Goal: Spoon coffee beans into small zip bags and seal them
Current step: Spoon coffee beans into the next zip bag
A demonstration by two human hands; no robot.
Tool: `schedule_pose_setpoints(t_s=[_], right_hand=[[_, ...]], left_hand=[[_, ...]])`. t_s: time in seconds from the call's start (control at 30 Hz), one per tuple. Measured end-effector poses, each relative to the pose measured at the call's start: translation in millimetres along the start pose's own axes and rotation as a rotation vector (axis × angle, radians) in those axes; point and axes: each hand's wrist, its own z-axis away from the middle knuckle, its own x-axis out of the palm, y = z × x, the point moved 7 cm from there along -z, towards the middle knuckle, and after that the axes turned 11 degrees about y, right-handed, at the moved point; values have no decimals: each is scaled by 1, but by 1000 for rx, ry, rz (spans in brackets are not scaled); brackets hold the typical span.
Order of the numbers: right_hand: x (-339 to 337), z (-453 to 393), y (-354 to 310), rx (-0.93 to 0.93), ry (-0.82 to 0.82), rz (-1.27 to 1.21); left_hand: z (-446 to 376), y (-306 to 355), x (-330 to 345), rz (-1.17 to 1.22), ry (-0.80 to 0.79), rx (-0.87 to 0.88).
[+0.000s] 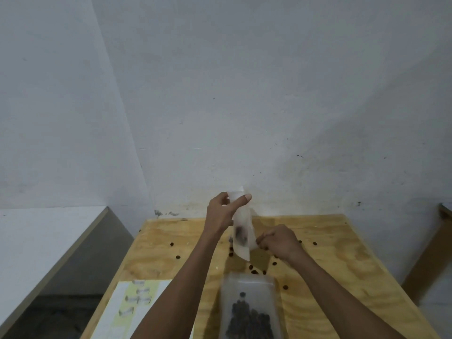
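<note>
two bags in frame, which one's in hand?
The small zip bag held upright above the table: left hand pinches its top, right hand at its lower edge. The larger bag of beans lies flat, untouched.

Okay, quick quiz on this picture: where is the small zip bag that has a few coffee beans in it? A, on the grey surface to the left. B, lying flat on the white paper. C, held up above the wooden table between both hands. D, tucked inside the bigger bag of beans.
C: the small zip bag hangs upright over the wooden table, the left hand pinching its top and the right hand pinching its lower edge.
</note>
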Motion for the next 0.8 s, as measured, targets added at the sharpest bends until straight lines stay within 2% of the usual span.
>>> schedule_pose_setpoints(t_s=[0.13,0.27,0.43,0.8], right_hand=[[5,-3,14,156,0,-151],[7,-2,23,215,54,-139],[2,-6,22,158,180,18],[-23,-6,4,75,233,-1]], left_hand=[[1,2,-4,9,-16,-5],[-1,-1,-12,-30,-37,3],[-1,-17,-27,-136,-40,2],[5,-20,-52,-248,-17,63]])
